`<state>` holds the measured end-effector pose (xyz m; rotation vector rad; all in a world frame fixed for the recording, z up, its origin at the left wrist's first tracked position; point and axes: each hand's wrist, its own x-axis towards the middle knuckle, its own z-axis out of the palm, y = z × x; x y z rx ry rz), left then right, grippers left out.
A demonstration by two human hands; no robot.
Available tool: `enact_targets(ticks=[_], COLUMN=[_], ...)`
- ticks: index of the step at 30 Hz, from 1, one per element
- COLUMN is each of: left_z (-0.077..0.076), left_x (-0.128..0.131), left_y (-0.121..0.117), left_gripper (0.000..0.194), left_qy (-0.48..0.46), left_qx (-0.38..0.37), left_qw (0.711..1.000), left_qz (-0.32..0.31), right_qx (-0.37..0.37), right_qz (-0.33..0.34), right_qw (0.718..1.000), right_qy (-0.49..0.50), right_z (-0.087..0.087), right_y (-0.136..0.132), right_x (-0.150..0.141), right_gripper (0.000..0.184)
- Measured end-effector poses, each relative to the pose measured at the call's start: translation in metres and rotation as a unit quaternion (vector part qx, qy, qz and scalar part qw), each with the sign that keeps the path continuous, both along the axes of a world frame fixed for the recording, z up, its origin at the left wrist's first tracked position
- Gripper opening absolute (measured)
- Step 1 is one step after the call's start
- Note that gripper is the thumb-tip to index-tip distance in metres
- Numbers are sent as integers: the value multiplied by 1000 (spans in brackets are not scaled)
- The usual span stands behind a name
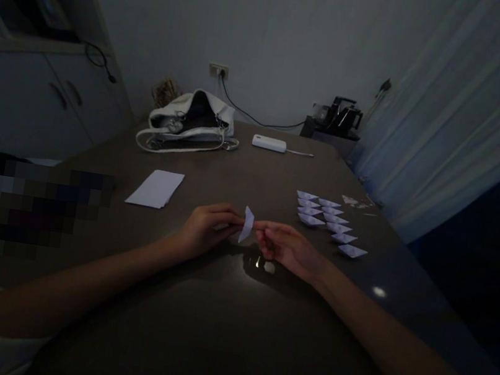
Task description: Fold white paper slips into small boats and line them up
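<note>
A small white folded paper boat [247, 225] is held on end above the middle of the table, its pointed tips up and down. My left hand [209, 231] pinches it from the left, thumb and fingers closed together. From the other side, the fingertips of my right hand [292, 251] press on the paper, with the lower fingers curled in. Part of the boat's inside is hidden by the fingers. Several finished paper boats [311, 220] stand in two rows to the right of my right hand. Left of my left hand lies a stack of white paper [156, 188].
Paper scraps [357, 201] lie by the right table edge. Toward the back are a white handbag [189, 122] and a white power strip or adapter [269, 143] with a cable. A black coffee maker [347, 119] stands beyond the table [219, 333]. A curtain hangs at the right.
</note>
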<state>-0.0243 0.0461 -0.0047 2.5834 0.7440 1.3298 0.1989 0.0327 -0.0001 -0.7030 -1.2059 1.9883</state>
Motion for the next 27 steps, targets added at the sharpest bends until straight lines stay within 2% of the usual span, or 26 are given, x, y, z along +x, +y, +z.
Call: enact_targets(ticks=[7,19,27], left_z=[4,7,9], left_x=[3,2,2], left_y=[-3,-4,-4], left_gripper=[10,5,9], left_qy=[10,-6,-28], left_qx=[-7,-52,-82], left_qw=[1000,999,996], left_qz=[3,-6,-10], right_qx=[-27,-20,-20], right_qz=[17,28,31], right_qw=[999,999,999], right_qy=[13,2,-5], right_z=[0,1,1], right_y=[1,-1,0], right_x=[2,0,1], right_gripper=[28,29,30])
